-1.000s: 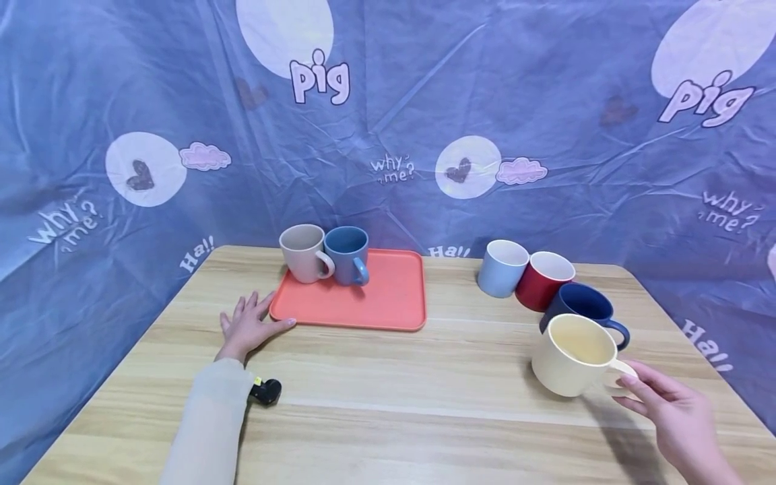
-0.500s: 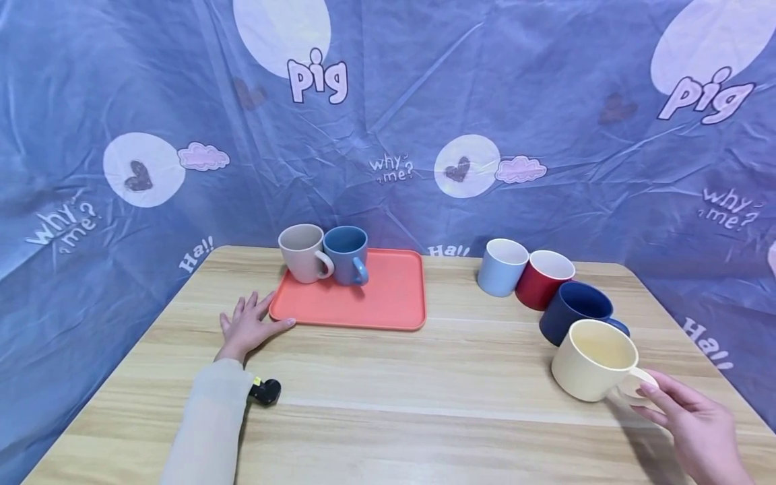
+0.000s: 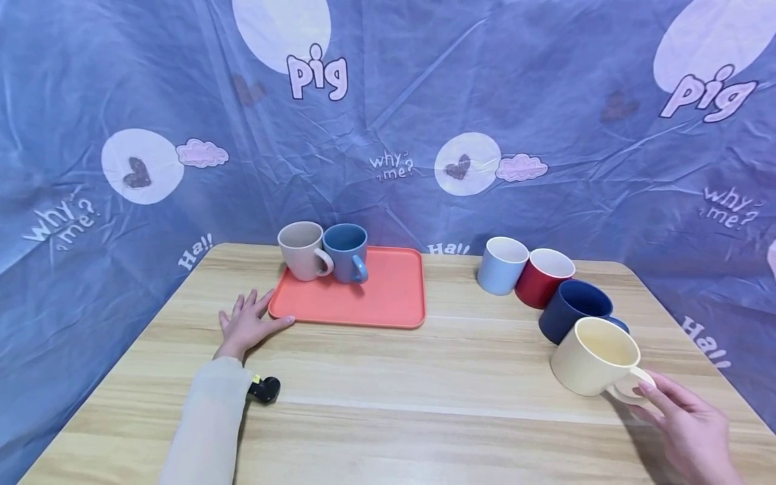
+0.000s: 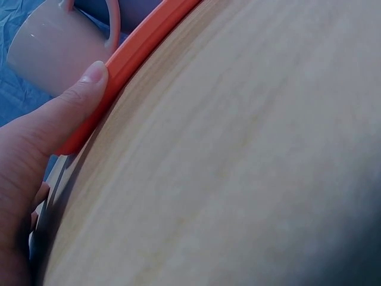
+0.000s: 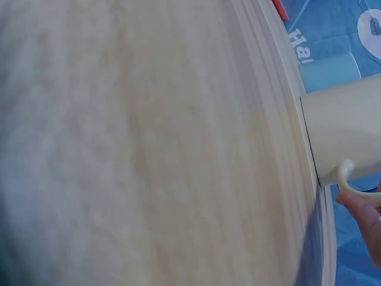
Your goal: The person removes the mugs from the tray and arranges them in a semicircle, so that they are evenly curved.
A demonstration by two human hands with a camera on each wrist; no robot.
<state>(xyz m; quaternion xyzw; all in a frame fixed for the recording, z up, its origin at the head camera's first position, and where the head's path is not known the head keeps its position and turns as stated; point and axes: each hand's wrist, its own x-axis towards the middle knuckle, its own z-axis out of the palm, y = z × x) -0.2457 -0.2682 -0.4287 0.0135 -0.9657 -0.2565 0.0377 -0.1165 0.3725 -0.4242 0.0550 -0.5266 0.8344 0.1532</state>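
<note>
1. The right hand point(image 3: 688, 411) pinches the handle point(image 3: 641, 374) of the cream mug point(image 3: 585, 367), thumb and fingers closed in on it with only the handle's thickness between them.
2. The cream mug is just left of those fingers, mouth up; whether its base touches the wooden table point(image 3: 394, 377) I cannot tell.
3. Beyond the right fingers, past the cream mug and partly hidden by it, stands the navy mug point(image 3: 564, 322). Farther off and more to the left come the red mug point(image 3: 536, 283), then the light blue mug point(image 3: 500, 273).
4. The left hand point(image 3: 245, 328) is spread wide and grips nothing; its thumb rests against the near rim of the coral tray point(image 3: 364, 306), by the corner, its other fingers splayed by the left edge.
5. The tray extends to the right of the left fingers. On it, beyond the thumb, the grey mug point(image 3: 298, 252) and the blue mug point(image 3: 344, 254) stand upright side by side.
6. Behind the left fingers, at the cuff of a pale sleeve point(image 3: 206, 411), a black object point(image 3: 265, 389) juts out.
7. Well beyond both hands' fingers hangs a printed blue cloth point(image 3: 394, 121).
</note>
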